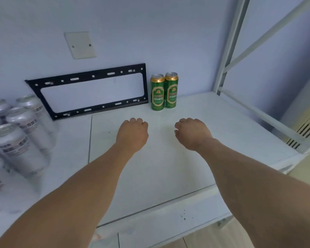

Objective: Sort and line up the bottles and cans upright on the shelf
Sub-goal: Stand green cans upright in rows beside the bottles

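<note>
both arms reach in from 6 o'clock over the white shelf (168, 167). left hand (132, 134) sits palm down at centre, fingers curled under into a loose fist, nothing in it. right hand (191, 133) just to its 3 o'clock, same pose, fingers curled in, nothing held; thumb tip shows on its inner side. hands are apart from each other and from every can.

two green cans (164, 91) with gold rims stand upright at 12 o'clock from the hands, at the back of the shelf by the wall, side by side and touching or nearly so, labels facing forward. near the hands but not touched.

silver cans (21, 126) bunched at 9 o'clock on the left shelf panel, upright, close packed, several cut off by the frame edge; exact count unclear.

black metal bracket (89, 90) leans on the wall at 11 o'clock, between silver group and green pair. blank wall plate (80, 45) above it. white shelf upright (227, 56) at 2 o'clock.
</note>
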